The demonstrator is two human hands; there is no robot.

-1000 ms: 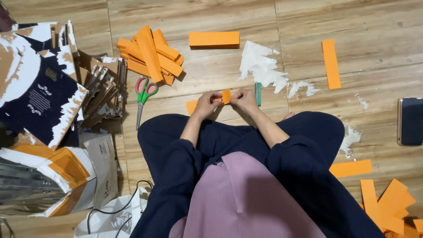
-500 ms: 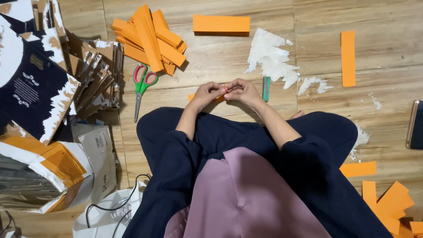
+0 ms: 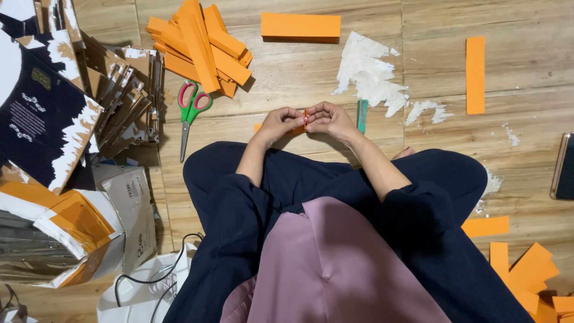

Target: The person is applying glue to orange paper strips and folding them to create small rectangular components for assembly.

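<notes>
- Head view: left hand and right hand pinched together on small folded orange paper strip.
- Just right: teal glue stick.
- Left on wooden floor: green-and-pink-handled scissors.

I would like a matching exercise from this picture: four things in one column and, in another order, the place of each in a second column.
Things:
1. scissors
2. small orange piece
3. phone
4. single orange strip

Places:
A. at the right edge of the floor
B. pinched between the left hand and right hand
C. below the pile of orange strips
D. lying alone, right of the white scraps

Pairs: 1-C, 2-B, 3-A, 4-D
</notes>
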